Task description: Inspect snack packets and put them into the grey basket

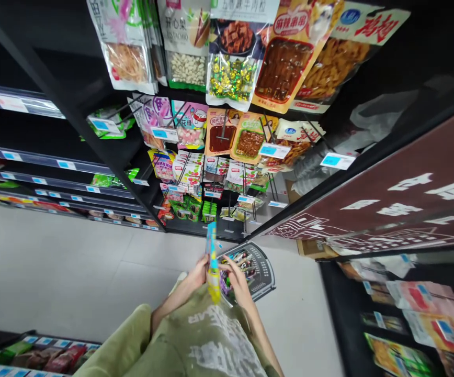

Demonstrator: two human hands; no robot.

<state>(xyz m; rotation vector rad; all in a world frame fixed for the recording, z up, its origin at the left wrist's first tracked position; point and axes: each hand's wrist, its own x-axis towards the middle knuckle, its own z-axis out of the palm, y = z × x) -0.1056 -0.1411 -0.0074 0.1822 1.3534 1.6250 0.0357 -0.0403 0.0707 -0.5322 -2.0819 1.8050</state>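
Observation:
A narrow blue and yellow packet point(212, 262) stands nearly edge-on in front of my shirt, so its printed face is hidden. My left hand point(200, 270) is closed on its left edge. On the other side is my right hand point(235, 277), fingers stretched toward the packet's right edge; at least one fingertip appears to touch it. Below and behind my hands, a grey plastic shopping basket point(265, 269) rests on the floor. Several dark and purple packaged items point(246, 262) lie in it, partly covered by my right hand.
Ahead rises a black display rack with hanging snack bags point(235, 63) and price tags on hooks. Black shelves point(54, 152) run along the left. A brown panel point(387, 193) with white lettering juts in at right, above a cardboard box point(307, 247). More packets point(427, 309) lie lower right.

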